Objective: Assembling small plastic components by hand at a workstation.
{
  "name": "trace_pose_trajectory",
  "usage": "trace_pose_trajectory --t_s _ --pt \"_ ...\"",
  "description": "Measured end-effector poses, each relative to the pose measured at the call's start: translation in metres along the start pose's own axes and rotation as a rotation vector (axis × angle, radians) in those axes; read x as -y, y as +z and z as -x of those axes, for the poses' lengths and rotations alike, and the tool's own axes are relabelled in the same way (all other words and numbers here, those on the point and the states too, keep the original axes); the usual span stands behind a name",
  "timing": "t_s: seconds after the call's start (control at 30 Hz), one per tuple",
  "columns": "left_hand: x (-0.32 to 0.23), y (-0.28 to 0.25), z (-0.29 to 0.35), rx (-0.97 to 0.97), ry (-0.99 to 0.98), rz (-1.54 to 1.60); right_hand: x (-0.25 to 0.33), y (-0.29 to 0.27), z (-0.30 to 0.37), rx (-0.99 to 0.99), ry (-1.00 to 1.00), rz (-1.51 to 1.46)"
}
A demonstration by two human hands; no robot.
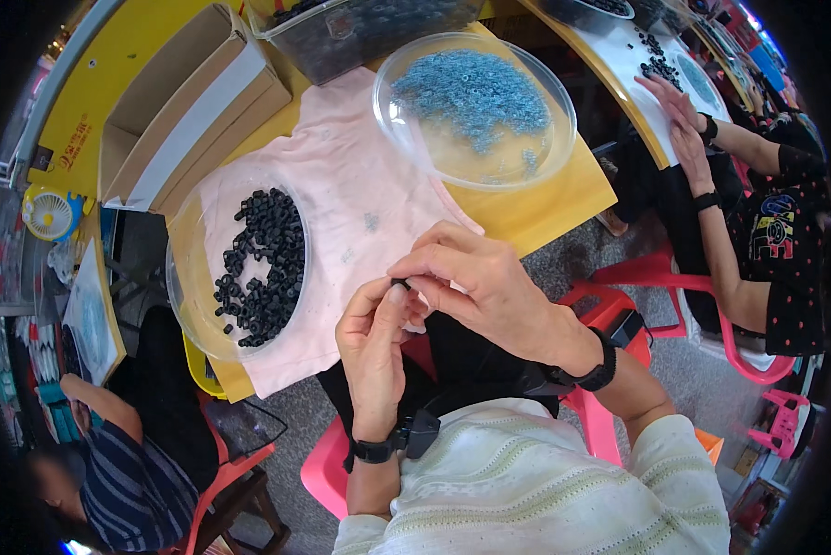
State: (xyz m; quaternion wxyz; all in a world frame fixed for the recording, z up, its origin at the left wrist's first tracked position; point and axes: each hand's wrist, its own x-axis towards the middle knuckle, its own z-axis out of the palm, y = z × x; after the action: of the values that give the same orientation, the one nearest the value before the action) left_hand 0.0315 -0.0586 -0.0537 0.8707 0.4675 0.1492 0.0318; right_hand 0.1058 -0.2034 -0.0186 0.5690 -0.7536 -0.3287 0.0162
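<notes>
My left hand (375,344) and my right hand (491,294) meet above the near edge of the pink cloth (346,176), fingertips pinched together. Between them is a small black part (400,281), mostly covered by the fingers; both hands grip it. Left of my hands lies a round clear plastic tray (186,305) with a heap of small black parts (265,264). Farther off, to the right, another round clear tray (568,139) holds many tiny bluish clear pieces (471,97). A few such pieces (371,221) are scattered on the cloth.
An open cardboard box (189,120) stands at the far left of the yellow table (572,199), beside a clear plastic bin (364,42). A small yellow fan (50,213) is at left. Co-workers sit on both sides; one's hands (688,129) are over the right-hand table.
</notes>
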Motion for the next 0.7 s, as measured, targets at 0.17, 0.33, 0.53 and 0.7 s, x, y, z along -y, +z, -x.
trace_pose_trajectory --t_s 0.17,0.33,0.53,0.7 --pt "0.001 0.002 -0.002 -0.053 0.055 0.061 0.004 -0.002 -0.001 0.021 0.082 -0.014" --pt "0.002 0.007 -0.002 -0.075 0.173 0.008 0.0 -0.004 -0.003 0.041 -0.048 0.03" --pt "-0.006 0.009 0.002 -0.058 0.126 0.05 0.01 -0.003 -0.005 0.002 0.162 -0.152" --pt "-0.007 0.004 0.003 0.021 0.013 0.154 0.012 -0.013 -0.004 0.045 0.33 -0.269"
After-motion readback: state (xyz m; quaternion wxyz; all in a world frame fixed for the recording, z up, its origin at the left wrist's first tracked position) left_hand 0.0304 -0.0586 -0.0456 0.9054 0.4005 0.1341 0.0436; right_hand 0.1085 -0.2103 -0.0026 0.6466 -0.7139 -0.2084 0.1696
